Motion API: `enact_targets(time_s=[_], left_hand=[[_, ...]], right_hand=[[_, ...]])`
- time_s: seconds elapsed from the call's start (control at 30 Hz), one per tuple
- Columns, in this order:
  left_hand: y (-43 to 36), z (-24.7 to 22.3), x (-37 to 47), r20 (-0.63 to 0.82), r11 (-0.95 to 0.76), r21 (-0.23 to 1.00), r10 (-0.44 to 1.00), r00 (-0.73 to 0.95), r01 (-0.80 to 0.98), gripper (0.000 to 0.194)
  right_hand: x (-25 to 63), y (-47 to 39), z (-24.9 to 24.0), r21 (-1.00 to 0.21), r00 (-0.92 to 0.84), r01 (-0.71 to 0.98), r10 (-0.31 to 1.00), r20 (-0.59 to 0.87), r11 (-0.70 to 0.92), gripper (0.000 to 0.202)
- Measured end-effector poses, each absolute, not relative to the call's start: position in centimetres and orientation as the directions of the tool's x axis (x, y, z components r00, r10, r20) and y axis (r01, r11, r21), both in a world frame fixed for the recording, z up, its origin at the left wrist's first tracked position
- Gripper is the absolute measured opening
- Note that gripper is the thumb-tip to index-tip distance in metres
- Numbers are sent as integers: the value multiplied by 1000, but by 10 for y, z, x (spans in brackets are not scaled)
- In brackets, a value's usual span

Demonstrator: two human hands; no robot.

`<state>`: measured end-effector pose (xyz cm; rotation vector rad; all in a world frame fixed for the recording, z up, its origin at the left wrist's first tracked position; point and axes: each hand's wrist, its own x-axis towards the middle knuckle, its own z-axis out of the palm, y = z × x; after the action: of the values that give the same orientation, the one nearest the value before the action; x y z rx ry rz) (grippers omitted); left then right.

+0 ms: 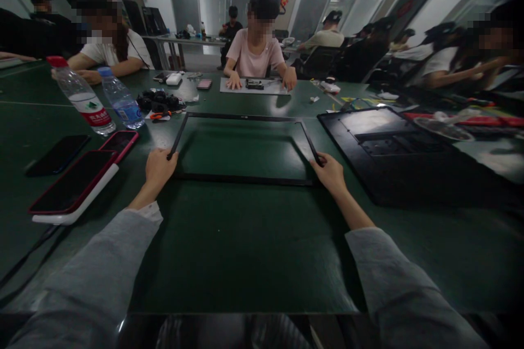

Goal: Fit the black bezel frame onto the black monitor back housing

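Observation:
A thin black rectangular frame (pixel 245 179) is held above the green table (pixel 245 262), its opening showing the tabletop. My left hand (pixel 161 168) is closed on the frame's left side, and my right hand (pixel 331 172) grips the right side. The far edge of the frame looks tilted away from me. To the right of my right hand lies a large black panel (pixel 409 166) with a shiny patch and recessed slots.
Two bottles (pixel 90 109), a dark phone (pixel 59 154), and red-cased phones (pixel 76 182) on a white block stand or lie at left. Black items (pixel 159 101) sit beyond. Across the table, a person in pink (pixel 256 49) rests both hands on a grey mat (pixel 272 90).

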<state>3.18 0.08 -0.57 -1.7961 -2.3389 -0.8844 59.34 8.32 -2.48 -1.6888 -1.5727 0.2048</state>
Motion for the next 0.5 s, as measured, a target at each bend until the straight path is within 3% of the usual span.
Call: enact_targets(time_s=[0.2,0.5], left_hand=[[3,-7,31,357,147,444,876,-325,884,34],[0,-6,37,362,158,459,866,-346,874,38]], right_hand=[[597,85,-27,-664,218,742,903,371,94,57],[595,80,-29,-627,90,745,897,434,228,53]])
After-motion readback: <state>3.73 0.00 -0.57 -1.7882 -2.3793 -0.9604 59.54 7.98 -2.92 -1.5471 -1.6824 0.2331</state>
